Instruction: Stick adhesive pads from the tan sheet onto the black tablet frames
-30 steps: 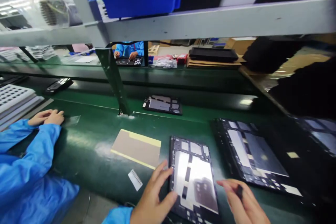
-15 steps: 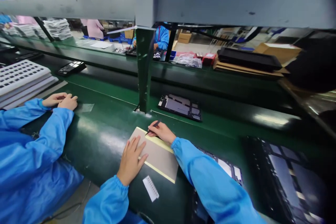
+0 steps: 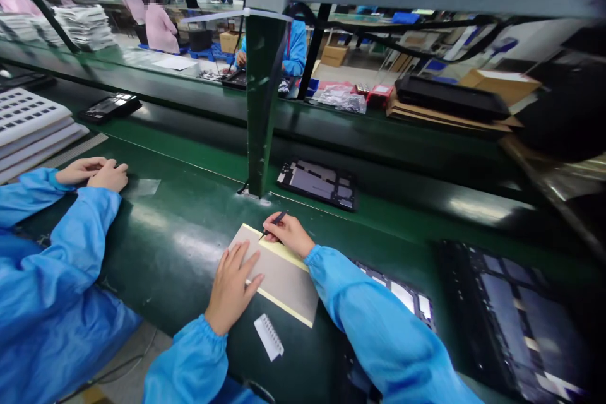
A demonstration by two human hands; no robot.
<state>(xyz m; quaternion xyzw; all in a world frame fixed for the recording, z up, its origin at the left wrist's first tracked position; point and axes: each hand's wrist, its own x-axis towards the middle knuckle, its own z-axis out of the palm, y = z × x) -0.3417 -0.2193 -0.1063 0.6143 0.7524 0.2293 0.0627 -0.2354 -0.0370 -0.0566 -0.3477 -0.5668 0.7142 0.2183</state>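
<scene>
A grey sheet with yellow edges (image 3: 286,281) lies flat on the green bench (image 3: 180,278). My left hand (image 3: 231,287) rests on its left part with fingers spread. In my right hand (image 3: 290,235) is a pair of dark, thin-tipped tweezers (image 3: 275,222), held like a pen; their tips point down at the yellow strip along the sheet's far edge. Whether anything is between the tips is too small to tell. Just nearer than the sheet lies a small white strip (image 3: 269,336) with a row of marks along one side.
Dark device panels lie beyond (image 3: 317,184) the sheet and to the right (image 3: 511,309), another partly under my right forearm. A green post (image 3: 259,107) rises behind the sheet. A co-worker's hands (image 3: 97,173) are at the left, near stacked white trays (image 3: 33,117).
The camera view has tilted down slightly, so the background sits higher. My left hand stays on the sheet, and the tweezers stay at the yellow strip with little visible movement.
</scene>
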